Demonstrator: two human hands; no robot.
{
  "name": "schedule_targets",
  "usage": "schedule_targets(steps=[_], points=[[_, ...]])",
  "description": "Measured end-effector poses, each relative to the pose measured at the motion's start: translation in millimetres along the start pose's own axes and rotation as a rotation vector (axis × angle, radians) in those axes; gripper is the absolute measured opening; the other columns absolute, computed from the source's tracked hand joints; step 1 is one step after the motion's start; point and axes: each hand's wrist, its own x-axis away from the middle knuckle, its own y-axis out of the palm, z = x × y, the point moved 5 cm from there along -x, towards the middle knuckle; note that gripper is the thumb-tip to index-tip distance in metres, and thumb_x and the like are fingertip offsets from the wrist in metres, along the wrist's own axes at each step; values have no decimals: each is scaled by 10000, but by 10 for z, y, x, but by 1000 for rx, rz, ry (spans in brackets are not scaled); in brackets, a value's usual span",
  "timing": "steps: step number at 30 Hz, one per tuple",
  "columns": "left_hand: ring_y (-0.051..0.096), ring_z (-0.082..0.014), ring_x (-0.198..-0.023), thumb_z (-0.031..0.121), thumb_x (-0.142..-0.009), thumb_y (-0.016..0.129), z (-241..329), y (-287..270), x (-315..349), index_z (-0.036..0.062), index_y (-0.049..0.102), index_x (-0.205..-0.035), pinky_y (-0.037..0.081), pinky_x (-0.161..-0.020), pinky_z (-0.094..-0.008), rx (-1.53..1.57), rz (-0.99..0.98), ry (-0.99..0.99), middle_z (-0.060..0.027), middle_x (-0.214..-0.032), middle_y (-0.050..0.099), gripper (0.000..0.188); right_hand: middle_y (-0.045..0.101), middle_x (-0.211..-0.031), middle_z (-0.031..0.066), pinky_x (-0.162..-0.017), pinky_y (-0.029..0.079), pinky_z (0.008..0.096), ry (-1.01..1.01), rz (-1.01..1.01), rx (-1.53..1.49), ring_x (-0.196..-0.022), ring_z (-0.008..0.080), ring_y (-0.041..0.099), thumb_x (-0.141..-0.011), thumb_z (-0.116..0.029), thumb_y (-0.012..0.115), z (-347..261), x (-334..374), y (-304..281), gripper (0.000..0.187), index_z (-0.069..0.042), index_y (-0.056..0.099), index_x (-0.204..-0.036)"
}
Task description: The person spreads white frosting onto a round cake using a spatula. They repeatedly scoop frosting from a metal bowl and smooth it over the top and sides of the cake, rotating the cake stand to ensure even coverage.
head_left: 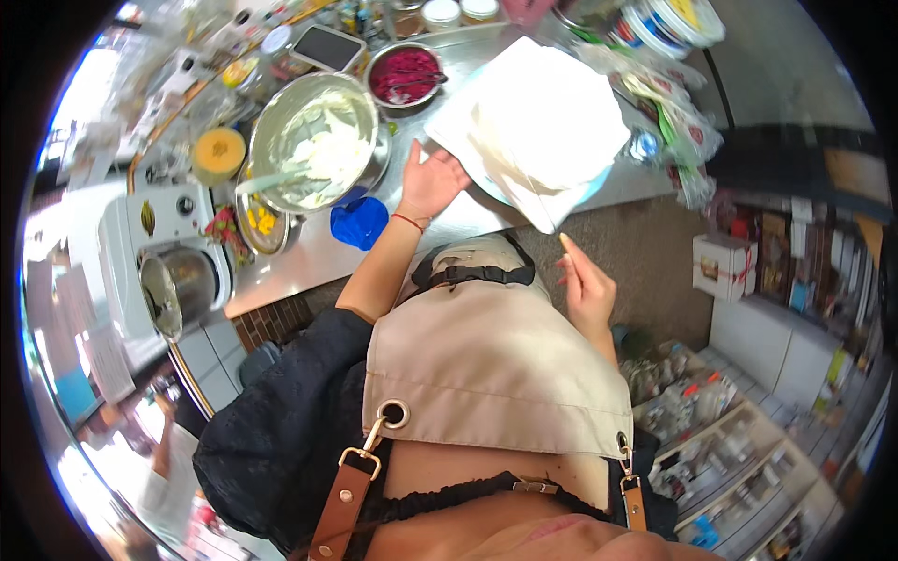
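A large square white board or sheet (585, 117), partly washed out by glare, lies over a pale blue round edge at the front of the metal table (271, 280). My left hand (433, 185) is open, palm up, its fingertips beside the sheet's left edge. To the right, my right hand (587, 290) reaches up with extended fingers close to the sheet's front corner. Whether they touch it is unclear, and no held object shows. Left of my left hand sits a metal bowl (267, 140) of white cream with a pale spatula (271, 179).
A bowl of deep pink pieces (404, 77) and a tablet (327, 47) stand behind. A blue piece (360, 222) lies near my left forearm, beside a bowl with yellow pieces (262, 220). Plastic bags (664, 112) and white tubs (669, 28) crowd the right.
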Motion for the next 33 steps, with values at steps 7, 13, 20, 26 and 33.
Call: schedule_targets(steps=[7, 13, 20, 26, 33], points=[[492, -358, -1299, 681, -984, 269, -362, 166, 359, 132, 433, -1462, 381, -1092, -522, -225, 209, -80, -116, -1419, 528, 747, 661, -863, 133, -636, 504, 336, -357, -276, 102, -693, 237, 633, -936, -60, 640, -974, -780, 772, 342, -106, 659, -1274], [582, -226, -1158, 526, -1028, 354, -373, 96, 391, 127, 548, -1314, 457, -1011, -412, -297, 115, -34, -60, -1288, 602, 528, 582, -803, 111, -611, 487, 390, -553, -319, 378, -682, 279, 604, -883, -82, 702, -950, -905, 1279, 351, -139, 687, -1229], [541, -286, -1272, 467, -1046, 410, -267, 9, 534, 80, 474, -1399, 431, -1093, -446, -213, 44, -36, -106, -1340, 578, 528, 686, -848, 122, -650, 548, 335, -619, -465, 487, -715, 245, 674, -811, 29, 720, -1106, -953, -61, 396, -128, 727, -1174], [512, -283, -1305, 454, -1041, 459, -194, -94, 401, 64, 452, -1417, 412, -1096, -427, -312, 89, -55, -123, -1399, 525, 542, 547, -703, 86, -562, 409, 411, -1080, -276, 911, -646, 271, 543, -913, -64, 628, -2403, -1814, 371, 111, -63, 680, -1012], [582, -249, -1235, 466, -1029, 487, -154, -173, 412, 82, 490, -1394, 460, -1018, -365, -396, 92, -78, -113, -1377, 557, 530, 631, -725, 115, -604, 476, 415, -1141, -535, 1368, -684, 312, 631, -900, -202, 646, -3527, -2147, 1353, 178, -149, 735, -1045]])
